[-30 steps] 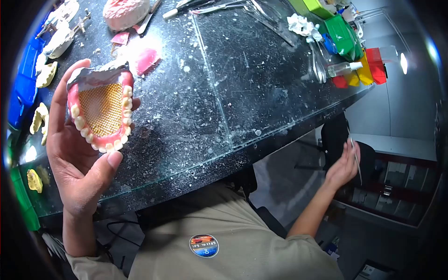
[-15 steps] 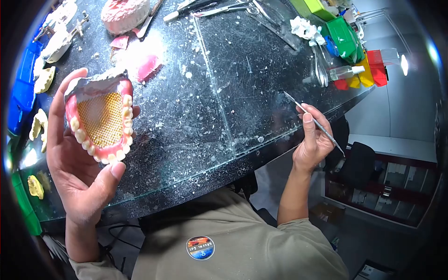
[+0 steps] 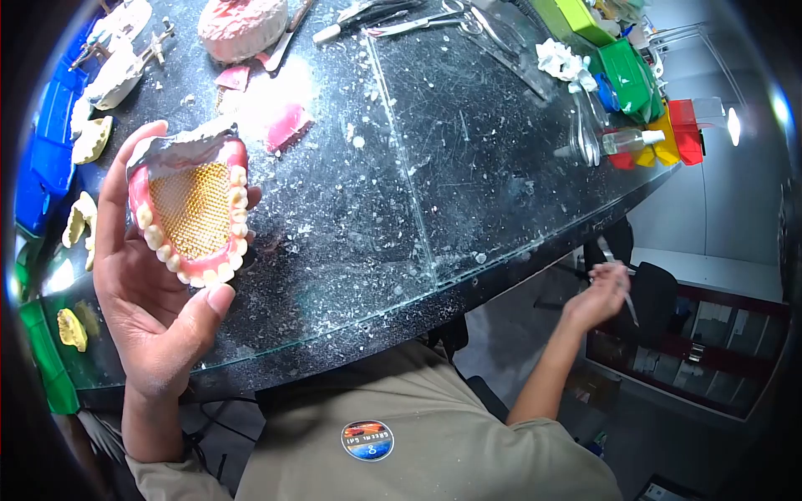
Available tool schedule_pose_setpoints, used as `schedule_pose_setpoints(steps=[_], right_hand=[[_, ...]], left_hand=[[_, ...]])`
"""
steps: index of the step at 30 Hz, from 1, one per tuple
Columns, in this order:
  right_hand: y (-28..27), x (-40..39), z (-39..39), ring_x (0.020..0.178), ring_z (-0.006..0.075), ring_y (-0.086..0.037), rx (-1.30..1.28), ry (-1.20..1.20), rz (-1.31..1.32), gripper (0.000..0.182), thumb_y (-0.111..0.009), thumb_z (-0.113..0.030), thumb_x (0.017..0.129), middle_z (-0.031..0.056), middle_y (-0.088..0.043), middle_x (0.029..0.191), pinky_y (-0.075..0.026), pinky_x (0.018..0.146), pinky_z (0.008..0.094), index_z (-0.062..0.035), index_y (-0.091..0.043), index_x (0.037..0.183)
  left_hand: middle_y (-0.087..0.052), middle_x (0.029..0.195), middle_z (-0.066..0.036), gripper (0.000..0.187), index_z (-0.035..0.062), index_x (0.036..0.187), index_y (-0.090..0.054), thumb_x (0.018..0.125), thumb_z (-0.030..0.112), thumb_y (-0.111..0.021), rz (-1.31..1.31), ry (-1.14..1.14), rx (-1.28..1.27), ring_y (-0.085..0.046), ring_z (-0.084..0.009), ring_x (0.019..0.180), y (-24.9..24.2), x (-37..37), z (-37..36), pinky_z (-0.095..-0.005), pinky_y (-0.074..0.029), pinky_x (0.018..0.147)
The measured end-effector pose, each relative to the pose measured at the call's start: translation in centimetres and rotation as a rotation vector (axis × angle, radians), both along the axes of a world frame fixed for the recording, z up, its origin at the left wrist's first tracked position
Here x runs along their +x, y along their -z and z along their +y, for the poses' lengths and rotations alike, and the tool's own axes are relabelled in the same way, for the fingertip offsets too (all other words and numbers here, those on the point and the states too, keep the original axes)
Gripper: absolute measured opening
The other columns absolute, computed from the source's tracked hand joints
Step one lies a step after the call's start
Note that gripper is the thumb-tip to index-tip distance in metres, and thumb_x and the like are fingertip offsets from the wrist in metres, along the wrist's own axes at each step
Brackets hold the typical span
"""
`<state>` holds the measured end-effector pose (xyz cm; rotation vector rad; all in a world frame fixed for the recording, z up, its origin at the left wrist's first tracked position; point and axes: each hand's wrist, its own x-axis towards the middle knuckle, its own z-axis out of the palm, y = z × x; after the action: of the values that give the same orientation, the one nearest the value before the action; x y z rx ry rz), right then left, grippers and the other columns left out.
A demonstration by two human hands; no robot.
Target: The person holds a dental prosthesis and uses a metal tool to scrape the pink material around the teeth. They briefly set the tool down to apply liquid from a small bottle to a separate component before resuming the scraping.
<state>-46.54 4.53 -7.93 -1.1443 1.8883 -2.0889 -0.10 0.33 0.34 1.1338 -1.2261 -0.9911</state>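
Note:
My left hand (image 3: 154, 309) grips a dental model (image 3: 184, 142) with a denture on it, above the left part of the bench. The denture (image 3: 215, 271) has cream teeth set in pink wax, and a gold mesh (image 3: 196, 213) spans the palate. My thumb presses near the front teeth while the fingers wrap behind. Off the bench's front edge at the right, my right hand (image 3: 600, 296) is closed around a thin metal carving tool (image 3: 631, 307), slightly smeared by motion. Pieces of pink wax (image 3: 288, 125) lie beyond the model.
The dark, dusty bench (image 3: 351, 217) holds a pink-topped plaster model (image 3: 242, 29), a knife (image 3: 288, 37) and scissors (image 3: 418, 25) at the back. Plaster casts (image 3: 92, 140) and blue bins (image 3: 46, 175) line the left. Coloured bins (image 3: 626, 79) and a spray bottle (image 3: 631, 140) stand at the right.
My right hand has moved right and slightly down, away from the bench edge, with the carving tool still in it. The left hand keeps hold of the dental model; the whole view has shifted slightly.

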Motion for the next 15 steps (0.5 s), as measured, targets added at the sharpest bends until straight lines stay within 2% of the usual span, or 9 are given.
schedule_pose_setpoints(steps=[3,4,7,11,15], right_hand=[[11.3,-3.7,3.1,0.077,0.0135,-0.054,0.444,0.086,-0.056,0.022,-0.055,-0.018,0.087,0.0074,-0.06,0.088,-0.044,0.067,0.0275,0.001,-0.059,0.096],[14.5,-1.8,3.4,0.079,0.015,-0.054,0.56,0.002,-0.163,0.028,-0.055,-0.02,0.086,0.0074,-0.061,0.09,-0.044,0.071,0.0297,0.0029,-0.058,0.101],[21.6,3.6,2.5,0.077,0.0149,-0.054,0.894,-0.304,-0.196,0.026,-0.054,-0.02,0.086,0.0069,-0.06,0.087,-0.044,0.069,0.0294,0.0025,-0.058,0.099],[23.7,6.4,2.6,0.074,0.0146,-0.053,1.006,-0.461,-0.151,0.023,-0.053,-0.019,0.086,0.0063,-0.059,0.084,-0.043,0.066,0.029,0.0018,-0.058,0.095],[22.9,5.0,3.1,0.07,0.0144,-0.052,0.982,-0.505,-0.144,0.021,-0.051,-0.018,0.086,0.0057,-0.058,0.08,-0.041,0.063,0.0287,0.0012,-0.058,0.092]], left_hand=[[-0.034,0.135,-0.017,0.09,0.0042,0.138,-0.021,0.068,0.024,-0.073,0.016,0.027,-0.002,-0.056,-0.0345,0.105,0.2,-0.1,0.3,-0.0338,-0.052,0.081],[-0.036,0.134,-0.018,0.088,0.004,0.138,-0.021,0.069,0.023,-0.073,0.004,0.035,-0.027,-0.055,-0.0353,0.105,0.4,-0.2,0.4,-0.0346,-0.052,0.082],[-0.04,0.131,-0.02,0.085,0.0029,0.138,-0.021,0.071,0.021,-0.07,-0.022,0.057,-0.09,-0.054,-0.0369,0.107,0.9,-0.2,0.2,-0.0369,-0.05,0.085],[-0.042,0.129,-0.021,0.082,-0.0001,0.137,-0.02,0.072,0.017,-0.067,-0.019,0.083,-0.054,-0.053,-0.0368,0.109,1.3,0.8,-0.3,-0.0394,-0.046,0.089],[-0.038,0.133,-0.02,0.083,0.0025,0.138,-0.021,0.071,0.017,-0.068,-0.013,0.056,-0.073,-0.053,-0.0361,0.109,1.1,0.6,-0.3,-0.0386,-0.048,0.087]])
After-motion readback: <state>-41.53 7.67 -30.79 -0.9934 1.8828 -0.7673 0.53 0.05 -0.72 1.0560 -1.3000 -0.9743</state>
